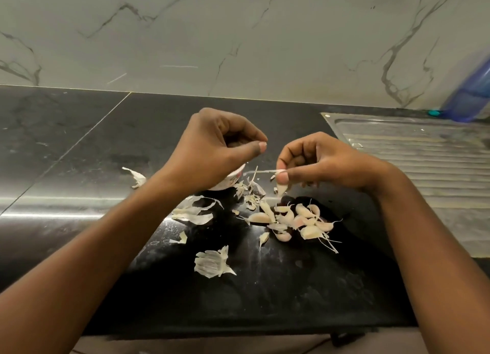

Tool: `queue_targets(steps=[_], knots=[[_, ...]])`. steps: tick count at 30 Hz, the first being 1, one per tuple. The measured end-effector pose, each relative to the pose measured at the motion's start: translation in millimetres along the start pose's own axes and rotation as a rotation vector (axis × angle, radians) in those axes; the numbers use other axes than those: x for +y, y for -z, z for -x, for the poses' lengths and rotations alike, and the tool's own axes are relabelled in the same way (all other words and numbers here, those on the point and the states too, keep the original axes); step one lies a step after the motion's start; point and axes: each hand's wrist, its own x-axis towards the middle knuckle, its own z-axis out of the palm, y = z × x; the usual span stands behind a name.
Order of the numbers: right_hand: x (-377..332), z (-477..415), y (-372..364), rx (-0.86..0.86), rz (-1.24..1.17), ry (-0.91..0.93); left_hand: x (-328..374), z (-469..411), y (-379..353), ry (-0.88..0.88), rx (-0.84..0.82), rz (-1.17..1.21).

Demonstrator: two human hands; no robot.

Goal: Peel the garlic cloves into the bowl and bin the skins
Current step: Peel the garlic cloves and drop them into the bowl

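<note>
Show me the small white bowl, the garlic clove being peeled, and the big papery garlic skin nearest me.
small white bowl (228, 181), head view, visible outer wall.
garlic clove being peeled (281, 189), head view, pale lower body.
big papery garlic skin (212, 263), head view, flat middle.

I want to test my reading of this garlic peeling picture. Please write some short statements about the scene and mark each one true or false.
1. The right hand pinches a garlic clove. True.
2. The bowl stands right of the pile of cloves. False: it stands left of it, partly hidden under the left hand.
3. Loose skins lie on the dark counter. True.
4. The drainboard is on the left side. False: it is on the right.
</note>
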Motion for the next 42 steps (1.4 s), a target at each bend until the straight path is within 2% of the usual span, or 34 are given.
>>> queue_targets(steps=[7,16,21,26,32,37,42], knots=[[3.2,-2.3,0.6,0.001,-0.142,0.077,2.8,7.1,-3.6,-0.004,-0.202,0.044],[4.7,-1.0,1.0,0.057,-0.161,0.106,4.6,8.1,-5.0,0.028,-0.174,-0.028],[5.6,1.4,5.4,0.16,-0.164,0.132,5.9,7.6,0.0,0.089,-0.267,0.006],[5.0,1.5,4.3,0.18,-0.134,0.164,10.5,9.6,0.6,0.029,-0.208,0.051],[5.3,2.2,6.0,0.206,-0.154,0.138,7.8,8.2,-0.5,0.065,-0.178,0.099],[10.3,-1.9,3.6,0.211,0.04,0.08,10.6,7.7,-0.2,0.033,-0.208,0.117],[9.8,-1.5,4.0,0.166,0.032,0.057,10.4,6.4,1.0,0.004,-0.167,0.093]])
